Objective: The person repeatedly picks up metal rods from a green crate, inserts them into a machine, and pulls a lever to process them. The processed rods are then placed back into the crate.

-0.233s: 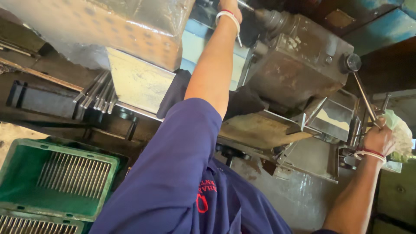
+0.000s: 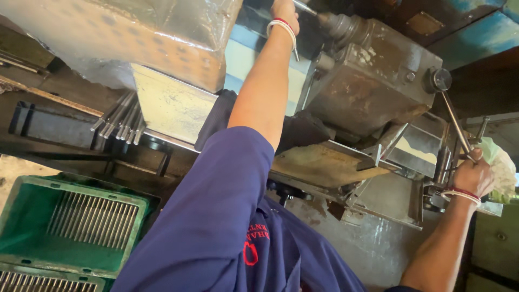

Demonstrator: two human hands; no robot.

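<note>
Lever (image 2: 454, 121) long axis runs 11-to-5 | right hand (image 2: 471, 176) closed on its lower end, rag (image 2: 500, 165) alongside | left hand (image 2: 285, 10) at 12 by spindle (image 2: 338, 24), grip unclear

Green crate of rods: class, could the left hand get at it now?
Probably yes: the left hand is up at the machine, but the green crate lies open-topped with nothing across it.

Two hands (image 2: 285, 12), two green crates (image 2: 32, 216)
</note>
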